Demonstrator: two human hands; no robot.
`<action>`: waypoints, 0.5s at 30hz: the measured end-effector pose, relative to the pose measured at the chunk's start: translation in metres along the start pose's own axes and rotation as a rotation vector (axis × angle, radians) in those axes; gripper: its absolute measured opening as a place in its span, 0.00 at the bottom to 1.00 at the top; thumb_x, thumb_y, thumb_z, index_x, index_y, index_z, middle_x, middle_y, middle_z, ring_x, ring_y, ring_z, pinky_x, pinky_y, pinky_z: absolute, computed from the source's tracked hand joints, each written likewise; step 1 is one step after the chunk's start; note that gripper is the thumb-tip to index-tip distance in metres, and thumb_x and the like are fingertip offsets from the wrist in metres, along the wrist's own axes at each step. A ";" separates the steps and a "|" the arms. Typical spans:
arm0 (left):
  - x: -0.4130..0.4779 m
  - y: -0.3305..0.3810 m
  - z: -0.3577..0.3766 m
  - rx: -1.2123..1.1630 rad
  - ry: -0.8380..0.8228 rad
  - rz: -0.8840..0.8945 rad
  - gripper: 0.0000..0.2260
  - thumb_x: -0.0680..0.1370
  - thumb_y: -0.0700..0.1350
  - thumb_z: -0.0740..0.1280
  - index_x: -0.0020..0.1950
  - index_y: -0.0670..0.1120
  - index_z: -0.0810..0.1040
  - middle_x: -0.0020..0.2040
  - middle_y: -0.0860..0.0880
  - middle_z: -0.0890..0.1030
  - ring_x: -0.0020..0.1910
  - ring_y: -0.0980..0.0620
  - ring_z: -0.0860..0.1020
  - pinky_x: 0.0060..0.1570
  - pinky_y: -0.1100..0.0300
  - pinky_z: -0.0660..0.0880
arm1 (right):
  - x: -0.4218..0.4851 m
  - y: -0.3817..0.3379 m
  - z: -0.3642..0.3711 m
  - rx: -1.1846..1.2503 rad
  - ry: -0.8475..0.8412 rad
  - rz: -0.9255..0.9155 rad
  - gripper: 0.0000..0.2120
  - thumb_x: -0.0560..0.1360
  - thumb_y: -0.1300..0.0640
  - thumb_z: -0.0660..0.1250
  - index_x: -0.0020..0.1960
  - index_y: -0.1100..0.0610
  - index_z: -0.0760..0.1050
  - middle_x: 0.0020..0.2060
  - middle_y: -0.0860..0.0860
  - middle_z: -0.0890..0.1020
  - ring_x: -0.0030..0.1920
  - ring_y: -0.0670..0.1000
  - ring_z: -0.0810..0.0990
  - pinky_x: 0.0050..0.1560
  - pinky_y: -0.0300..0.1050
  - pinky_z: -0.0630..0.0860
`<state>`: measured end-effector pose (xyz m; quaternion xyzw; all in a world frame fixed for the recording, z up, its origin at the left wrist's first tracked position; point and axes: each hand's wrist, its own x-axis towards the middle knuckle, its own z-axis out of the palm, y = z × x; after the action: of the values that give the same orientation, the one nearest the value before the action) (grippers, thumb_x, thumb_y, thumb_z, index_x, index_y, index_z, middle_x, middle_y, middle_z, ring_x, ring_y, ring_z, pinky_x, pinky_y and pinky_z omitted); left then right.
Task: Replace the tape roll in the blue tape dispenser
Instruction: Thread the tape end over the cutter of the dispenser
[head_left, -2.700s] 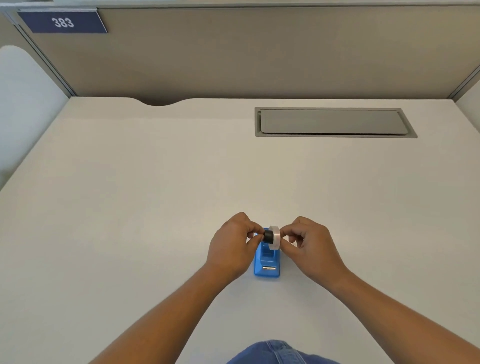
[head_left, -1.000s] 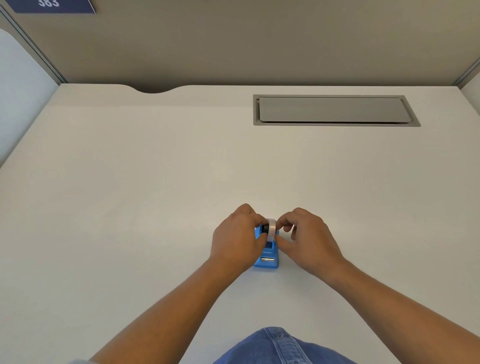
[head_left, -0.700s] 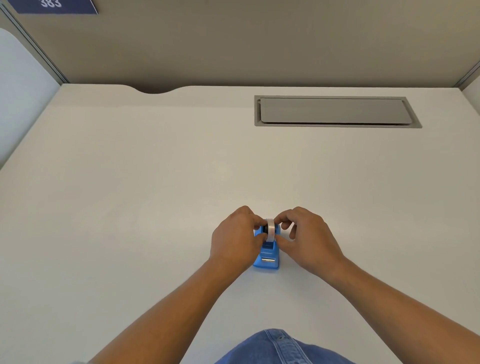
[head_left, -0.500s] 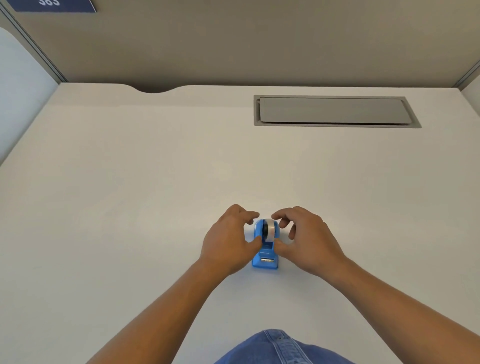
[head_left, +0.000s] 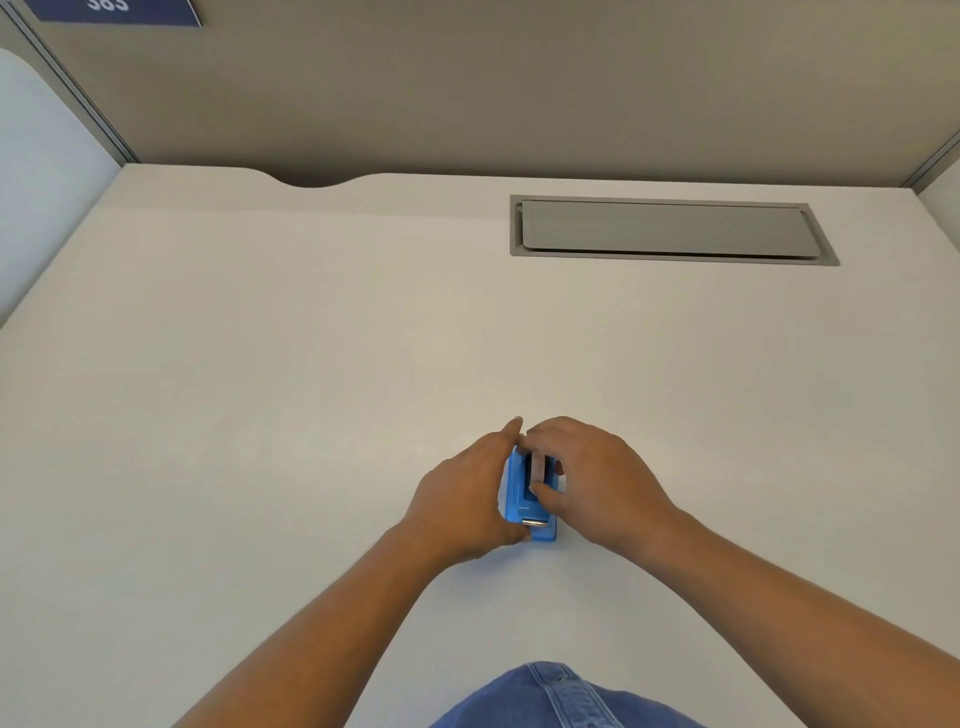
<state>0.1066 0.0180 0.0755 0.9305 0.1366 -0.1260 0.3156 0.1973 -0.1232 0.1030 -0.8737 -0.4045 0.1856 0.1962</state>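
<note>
The blue tape dispenser (head_left: 519, 499) stands on the white desk (head_left: 311, 389), its metal cutter toward me. A tape roll (head_left: 536, 470) sits in its cradle, seen edge-on as a pale strip. My left hand (head_left: 462, 499) cups the dispenser's left side, thumb at the front corner and fingers along the far end. My right hand (head_left: 592, 478) reaches over from the right, its thumb and fingers pinching the roll. Most of the roll is hidden by my fingers.
A grey cable hatch (head_left: 670, 231) is set into the desk at the back right. A beige partition (head_left: 467, 88) closes the far edge, carrying a blue number plate (head_left: 114, 10). A curved notch (head_left: 311, 182) cuts the desk's back edge.
The roll, held above the dispenser 2.7 s ago, has come down into the cradle. My left hand has slid onto the dispenser's side, and my right hand has closed over the roll.
</note>
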 end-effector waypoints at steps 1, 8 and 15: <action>-0.001 0.001 0.000 -0.003 0.000 0.001 0.50 0.66 0.56 0.77 0.78 0.57 0.49 0.73 0.60 0.67 0.56 0.52 0.78 0.50 0.60 0.73 | 0.001 -0.001 -0.001 -0.010 -0.016 -0.006 0.15 0.73 0.58 0.68 0.59 0.49 0.78 0.56 0.44 0.79 0.52 0.48 0.78 0.50 0.39 0.74; -0.004 0.003 0.000 0.030 0.015 -0.010 0.50 0.66 0.56 0.77 0.78 0.56 0.48 0.73 0.59 0.67 0.55 0.52 0.78 0.50 0.59 0.74 | 0.008 -0.009 -0.006 -0.173 -0.117 -0.047 0.08 0.73 0.62 0.65 0.49 0.52 0.78 0.45 0.50 0.78 0.42 0.53 0.78 0.40 0.43 0.75; -0.005 0.007 0.001 0.057 0.039 -0.008 0.49 0.66 0.56 0.76 0.78 0.55 0.49 0.72 0.59 0.68 0.58 0.53 0.77 0.51 0.59 0.73 | 0.011 -0.017 -0.007 -0.297 -0.112 -0.034 0.08 0.72 0.63 0.64 0.50 0.56 0.77 0.44 0.53 0.76 0.38 0.54 0.77 0.35 0.44 0.70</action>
<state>0.1040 0.0110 0.0803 0.9410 0.1426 -0.1127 0.2855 0.1970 -0.1056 0.1152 -0.8744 -0.4525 0.1690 0.0451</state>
